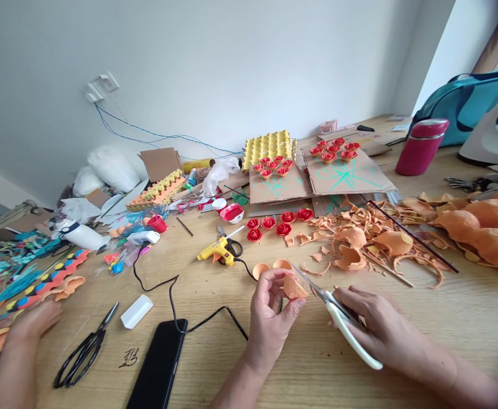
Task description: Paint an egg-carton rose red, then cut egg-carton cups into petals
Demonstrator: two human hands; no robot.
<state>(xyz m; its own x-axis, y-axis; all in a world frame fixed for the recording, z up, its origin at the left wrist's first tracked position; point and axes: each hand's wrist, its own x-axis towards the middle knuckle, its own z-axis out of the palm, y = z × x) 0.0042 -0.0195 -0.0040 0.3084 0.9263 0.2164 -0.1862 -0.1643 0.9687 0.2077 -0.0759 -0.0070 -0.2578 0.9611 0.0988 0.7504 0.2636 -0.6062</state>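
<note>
My left hand [270, 318] pinches an orange egg-carton cup [294, 288] between thumb and fingers, just above the table. My right hand [374, 321] grips white-handled scissors [346, 332], their blades pointing left toward the cup's rim. Whether the blades touch the cup I cannot tell. Two more trimmed orange cups [283, 264] rest behind my left hand. Beyond them lies a yellow hot glue gun [217, 251] with black-handled scissors partly under it. Several red paper-pulp roses [283, 229] stand on the table behind.
Orange carton scraps [372, 227] and an egg tray [482, 221] spread at the right. Cardboard sheets [346, 176] hold more roses. A phone [158, 363], black scissors [82, 352] and a black cord lie at the left, near another person's hand [38, 318]. A pink bottle [421, 149] stands back right.
</note>
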